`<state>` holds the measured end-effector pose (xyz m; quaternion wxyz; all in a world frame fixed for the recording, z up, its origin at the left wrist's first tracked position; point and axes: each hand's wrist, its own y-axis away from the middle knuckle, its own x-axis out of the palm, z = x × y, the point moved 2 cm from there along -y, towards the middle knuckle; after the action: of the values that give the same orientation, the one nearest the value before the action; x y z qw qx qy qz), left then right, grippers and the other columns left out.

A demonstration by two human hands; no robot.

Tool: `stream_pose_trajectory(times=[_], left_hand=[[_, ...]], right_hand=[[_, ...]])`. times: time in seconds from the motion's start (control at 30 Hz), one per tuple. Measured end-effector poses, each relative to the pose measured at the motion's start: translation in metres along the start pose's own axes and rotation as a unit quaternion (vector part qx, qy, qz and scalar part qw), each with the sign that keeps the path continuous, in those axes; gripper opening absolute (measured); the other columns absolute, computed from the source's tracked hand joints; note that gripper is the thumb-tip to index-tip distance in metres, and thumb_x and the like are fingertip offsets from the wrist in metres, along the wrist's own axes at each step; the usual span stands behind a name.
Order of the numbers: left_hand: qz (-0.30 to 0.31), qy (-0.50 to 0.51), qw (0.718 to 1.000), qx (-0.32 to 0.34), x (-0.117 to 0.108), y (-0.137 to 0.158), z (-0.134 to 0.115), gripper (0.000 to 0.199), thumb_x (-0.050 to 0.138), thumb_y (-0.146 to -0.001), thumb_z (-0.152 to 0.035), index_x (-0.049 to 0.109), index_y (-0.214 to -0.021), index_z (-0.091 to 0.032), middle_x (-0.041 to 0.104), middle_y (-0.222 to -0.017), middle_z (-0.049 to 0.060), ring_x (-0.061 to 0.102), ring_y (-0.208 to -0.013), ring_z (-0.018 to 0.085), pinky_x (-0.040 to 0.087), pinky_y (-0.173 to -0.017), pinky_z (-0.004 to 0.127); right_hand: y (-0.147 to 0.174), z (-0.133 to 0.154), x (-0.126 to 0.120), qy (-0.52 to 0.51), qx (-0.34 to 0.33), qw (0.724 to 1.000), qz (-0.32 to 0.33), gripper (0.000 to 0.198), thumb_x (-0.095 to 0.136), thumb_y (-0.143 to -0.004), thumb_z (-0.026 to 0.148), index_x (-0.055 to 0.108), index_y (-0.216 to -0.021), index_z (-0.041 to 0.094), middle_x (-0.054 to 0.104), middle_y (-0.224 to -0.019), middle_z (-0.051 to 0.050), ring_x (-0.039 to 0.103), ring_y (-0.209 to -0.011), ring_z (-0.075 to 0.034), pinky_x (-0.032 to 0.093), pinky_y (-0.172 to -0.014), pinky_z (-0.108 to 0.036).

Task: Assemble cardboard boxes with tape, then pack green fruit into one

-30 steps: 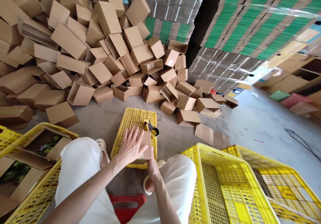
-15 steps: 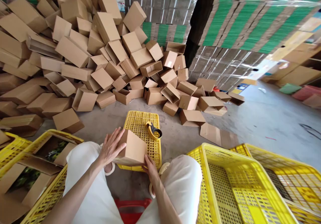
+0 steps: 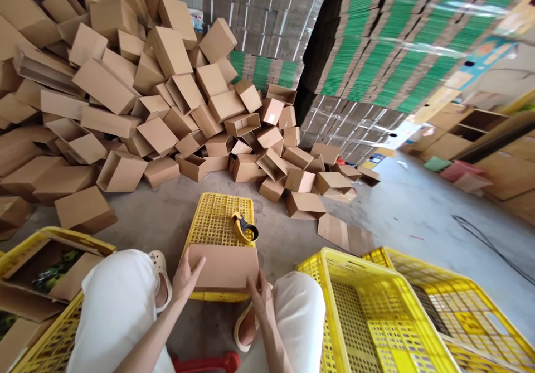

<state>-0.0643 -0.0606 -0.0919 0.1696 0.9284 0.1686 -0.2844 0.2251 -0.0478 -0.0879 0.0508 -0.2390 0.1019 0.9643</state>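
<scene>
Between my knees, a brown cardboard box [image 3: 225,267] rests at the near end of an upturned yellow plastic crate [image 3: 217,211]. My left hand [image 3: 186,275] grips the box's left end, thumb along the near top edge. At the right end my right hand [image 3: 261,295] holds the near corner with bent fingers. Both hands are closed on the box; its underside and far side are hidden. Just beyond it on the crate lies a yellow and black tape dispenser [image 3: 243,228], which neither hand touches.
A large heap of cardboard boxes [image 3: 167,111] covers the floor ahead. Yellow crates [image 3: 376,306] stand at my right. On my left, another yellow crate [image 3: 67,328] holds open boxes with dark green contents. Stacked flattened cardboard [image 3: 368,44] rises behind. A red stool [image 3: 209,363] shows below me.
The box has turned so its long side faces me and lies level on the crate. My left hand has moved from its top to its left end. The view has shifted right.
</scene>
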Motion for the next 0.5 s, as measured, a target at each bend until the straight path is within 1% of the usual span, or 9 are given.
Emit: stream_pose_trajectory(times=[0.1, 0.17, 0.2, 0.27, 0.3, 0.33, 0.4, 0.47, 0.5], left_hand=[[0.03, 0.009, 0.999, -0.028, 0.002, -0.011, 0.009, 0.077, 0.049, -0.099, -0.061, 0.037, -0.16, -0.016, 0.059, -0.156, 0.02, 0.056, -0.146, 0.032, 0.045, -0.121, 0.043], [0.035, -0.014, 0.999, -0.01, 0.005, -0.017, 0.012, 0.082, 0.05, -0.099, -0.06, 0.032, -0.162, -0.012, 0.054, -0.16, 0.023, 0.055, -0.147, 0.033, 0.043, -0.122, 0.044], [0.019, -0.04, 0.999, 0.012, 0.008, -0.018, 0.011, 0.084, 0.05, -0.098, -0.06, 0.03, -0.164, -0.011, 0.048, -0.164, 0.025, 0.051, -0.151, 0.034, 0.042, -0.123, 0.046], [-0.043, -0.109, 0.99, 0.075, 0.019, -0.018, 0.002, 0.083, 0.049, -0.1, -0.059, 0.032, -0.165, -0.01, 0.035, -0.171, 0.026, 0.037, -0.159, 0.038, 0.035, -0.127, 0.055], [-0.071, -0.143, 0.981, 0.111, 0.026, -0.016, -0.005, 0.08, 0.047, -0.101, -0.058, 0.035, -0.165, -0.011, 0.031, -0.173, 0.025, 0.03, -0.161, 0.04, 0.029, -0.129, 0.06], [-0.088, -0.171, 0.97, 0.147, 0.035, -0.013, -0.014, 0.076, 0.045, -0.102, -0.057, 0.04, -0.164, -0.014, 0.03, -0.174, 0.023, 0.025, -0.163, 0.04, 0.023, -0.13, 0.065], [-0.076, -0.202, 0.953, 0.211, 0.052, -0.006, -0.033, 0.065, 0.043, -0.105, -0.05, 0.045, -0.162, -0.02, 0.034, -0.173, 0.017, 0.024, -0.164, 0.037, 0.013, -0.132, 0.067], [-0.044, -0.209, 0.944, 0.252, 0.064, -0.001, -0.047, 0.058, 0.039, -0.106, -0.038, 0.046, -0.163, -0.026, 0.038, -0.172, 0.012, 0.028, -0.163, 0.032, 0.009, -0.133, 0.065], [-0.029, -0.208, 0.942, 0.263, 0.065, 0.0, -0.051, 0.058, 0.038, -0.106, -0.034, 0.045, -0.163, -0.028, 0.039, -0.172, 0.01, 0.03, -0.162, 0.031, 0.009, -0.133, 0.064]], right_hand=[[-0.02, 0.006, 0.007, 0.019, -0.005, 0.999, 0.029, 0.093, 0.047, -0.086, 0.083, 0.064, -0.143, 0.011, 0.073, -0.135, -0.021, 0.068, -0.128, -0.041, 0.052, -0.112, -0.052], [-0.036, 0.019, 0.015, 0.075, -0.026, 0.997, 0.025, 0.094, 0.047, -0.09, 0.079, 0.056, -0.15, 0.007, 0.066, -0.144, -0.025, 0.062, -0.137, -0.04, 0.049, -0.115, -0.053], [-0.041, 0.026, 0.02, 0.119, -0.046, 0.992, 0.011, 0.094, 0.046, -0.093, 0.076, 0.052, -0.154, 0.005, 0.059, -0.152, -0.027, 0.055, -0.144, -0.041, 0.045, -0.118, -0.055], [-0.047, 0.041, 0.033, 0.217, -0.093, 0.972, -0.02, 0.088, 0.043, -0.1, 0.068, 0.043, -0.161, 0.004, 0.04, -0.166, -0.029, 0.037, -0.157, -0.042, 0.032, -0.124, -0.064], [-0.047, 0.047, 0.04, 0.261, -0.117, 0.958, -0.027, 0.083, 0.041, -0.102, 0.063, 0.041, -0.163, 0.006, 0.033, -0.17, -0.027, 0.028, -0.161, -0.043, 0.024, -0.126, -0.069], [-0.045, 0.053, 0.047, 0.298, -0.139, 0.944, -0.02, 0.077, 0.04, -0.105, 0.058, 0.04, -0.164, 0.01, 0.028, -0.173, -0.024, 0.022, -0.163, -0.043, 0.017, -0.126, -0.073], [-0.038, 0.06, 0.059, 0.343, -0.179, 0.922, 0.024, 0.066, 0.038, -0.107, 0.05, 0.039, -0.166, 0.02, 0.025, -0.176, -0.017, 0.017, -0.164, -0.04, 0.007, -0.126, -0.074], [-0.031, 0.064, 0.065, 0.36, -0.205, 0.907, 0.073, 0.061, 0.038, -0.108, 0.046, 0.038, -0.167, 0.027, 0.025, -0.177, -0.012, 0.016, -0.165, -0.037, 0.004, -0.128, -0.072], [-0.029, 0.065, 0.066, 0.362, -0.213, 0.903, 0.089, 0.06, 0.038, -0.109, 0.046, 0.037, -0.167, 0.03, 0.026, -0.177, -0.01, 0.016, -0.165, -0.035, 0.003, -0.128, -0.071]])
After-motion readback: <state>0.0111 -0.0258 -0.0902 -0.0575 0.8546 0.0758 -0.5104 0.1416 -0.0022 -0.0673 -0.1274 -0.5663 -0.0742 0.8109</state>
